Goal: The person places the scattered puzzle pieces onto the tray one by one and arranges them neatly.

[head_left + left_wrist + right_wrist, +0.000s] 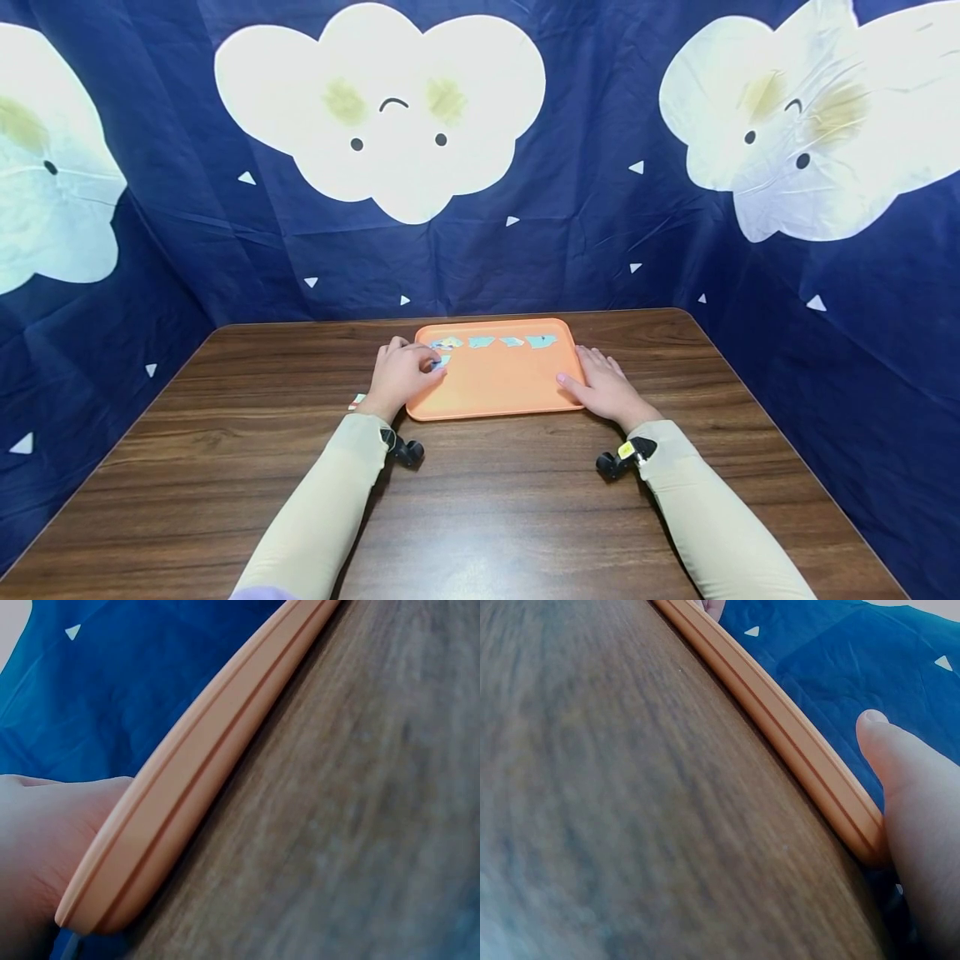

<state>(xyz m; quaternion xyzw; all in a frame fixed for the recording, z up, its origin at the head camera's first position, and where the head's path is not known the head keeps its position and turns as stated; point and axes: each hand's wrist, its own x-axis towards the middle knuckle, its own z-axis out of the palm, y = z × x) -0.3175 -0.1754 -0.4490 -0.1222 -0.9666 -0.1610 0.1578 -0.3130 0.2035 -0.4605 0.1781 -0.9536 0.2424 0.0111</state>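
An orange tray [502, 379] lies on the table with several torn, light-blue printed paper pieces along its far edge, among them a left one [447, 342] and a right one [541, 341]. My left hand [402, 375] reaches over the tray's left side. Its thumb and curled fingers pinch another blue paper piece [443, 361] just below the far row, partly hidden by the fingers. At the tray's right edge rests my right hand [606, 385], fingers extended outside the rim and thumb [889, 746] over it. Both wrist views show mostly the tray's near side wall [180, 780].
A small red-and-white paper piece [356, 402] lies on the wooden table [510, 508], left of the tray and beside my left wrist. Behind the table hangs a dark blue cloth [592, 250] with white clouds and small triangles.
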